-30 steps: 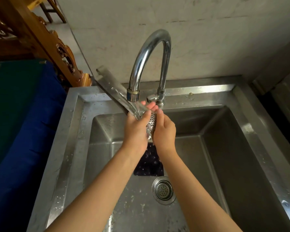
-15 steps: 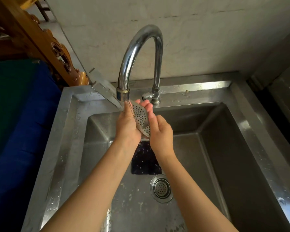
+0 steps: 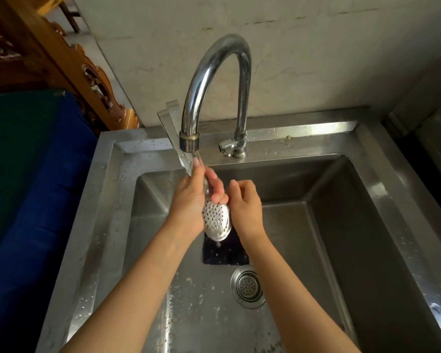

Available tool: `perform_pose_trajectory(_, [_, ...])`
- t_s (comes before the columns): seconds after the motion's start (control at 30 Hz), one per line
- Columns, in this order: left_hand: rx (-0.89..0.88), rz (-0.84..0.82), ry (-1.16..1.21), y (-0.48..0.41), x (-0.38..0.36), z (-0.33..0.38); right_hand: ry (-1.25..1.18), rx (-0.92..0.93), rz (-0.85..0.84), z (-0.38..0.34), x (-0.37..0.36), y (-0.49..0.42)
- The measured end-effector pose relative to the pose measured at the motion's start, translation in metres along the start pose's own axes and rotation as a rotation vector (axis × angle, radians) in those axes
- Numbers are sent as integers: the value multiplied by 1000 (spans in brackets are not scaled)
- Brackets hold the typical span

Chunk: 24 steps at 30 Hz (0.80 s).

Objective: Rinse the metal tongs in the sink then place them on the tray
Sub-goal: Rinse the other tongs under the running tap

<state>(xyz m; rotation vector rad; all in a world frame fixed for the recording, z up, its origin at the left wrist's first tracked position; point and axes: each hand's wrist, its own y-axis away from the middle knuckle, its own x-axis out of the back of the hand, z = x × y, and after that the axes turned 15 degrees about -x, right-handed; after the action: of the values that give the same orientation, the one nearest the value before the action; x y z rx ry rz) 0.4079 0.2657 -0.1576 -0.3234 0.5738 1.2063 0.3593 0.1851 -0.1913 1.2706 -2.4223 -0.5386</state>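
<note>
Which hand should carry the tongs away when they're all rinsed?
Left, likely. The left hand grips the tongs round their middle; the right hand only sits beside the holed end, fingers curled, holding nothing.

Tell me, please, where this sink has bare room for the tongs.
Bare: the sink floor between the drain and the right wall, and between the drain and the left wall. Also the rear ledge right of the faucet. Crowded: under the faucet, where the left hand grips the tongs beside the right hand, above the dark mat.
</note>
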Motion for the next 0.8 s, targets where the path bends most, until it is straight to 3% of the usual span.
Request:
perform_pose_trajectory(0.07, [7,-102,-30,2,7,5,91,5,-123,-1,2,-3])
perform_pose_trajectory(0.13, [43,-141,29,2,15,11,85,-84,-349,-5,2,-4])
perform_pose_trajectory(0.27, [144,-184,356,-3,32,25,-212,-315,-806,-19,0,-4])
perform_pose_trajectory(0.33, [203,-247,496,-6,37,30,-309,-350,-899,-25,-2,-3])
perform_pose_trajectory(0.4, [190,-210,334,-7,41,34,-331,-347,-889,-29,-3,-5])
perform_pose_trajectory(0.5, [206,-8,-91,-11,41,30,-255,-318,-844,-34,1,-7])
perform_pose_trajectory(0.6, [87,138,-435,-17,33,20,-227,-276,-818,-38,-2,-7])
perform_pose_trajectory(0.8, [-55,226,-557,-21,21,19,-365,-262,-978,-50,10,-6])
